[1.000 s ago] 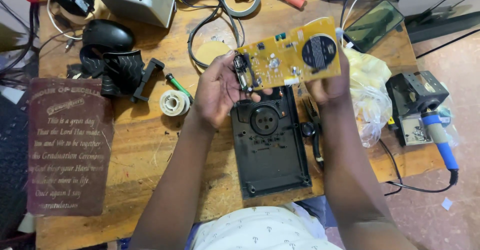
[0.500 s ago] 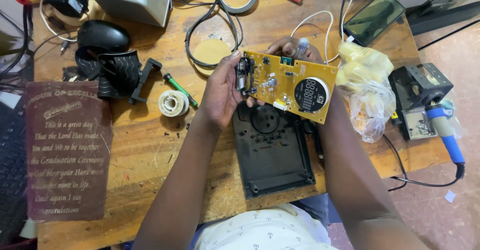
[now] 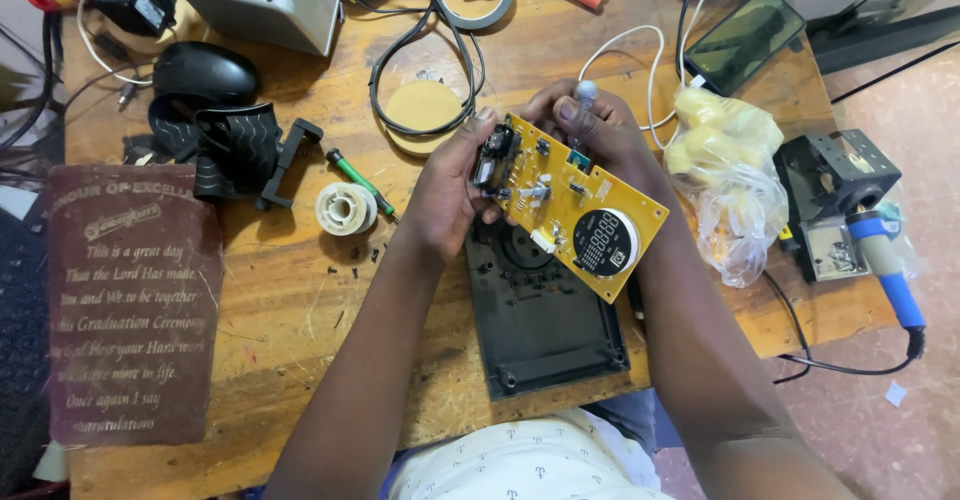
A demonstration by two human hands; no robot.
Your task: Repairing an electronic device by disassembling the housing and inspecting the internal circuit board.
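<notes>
I hold a yellow circuit board (image 3: 572, 203) above the wooden table (image 3: 300, 300), tilted with its round black display toward the lower right. My left hand (image 3: 450, 188) grips its left end by the black component. At the board's far edge my right hand (image 3: 590, 120) holds it, with a small clear part pinched between the fingertips. Under the board a black plastic case half (image 3: 545, 325) lies flat on the table.
A solder spool (image 3: 346, 208), a green screwdriver (image 3: 358, 182), a black mouse (image 3: 205, 73), a black clamp (image 3: 240, 150) and a brown plaque (image 3: 135, 305) are left. A plastic bag (image 3: 730, 170), a phone (image 3: 745, 40) and a soldering iron with stand (image 3: 860, 220) sit right. Cables and a grey box (image 3: 260, 0) lie behind.
The board has turned clockwise, so its round display swung from the upper right to the lower right. My right hand shifted from the board's right end to its far edge.
</notes>
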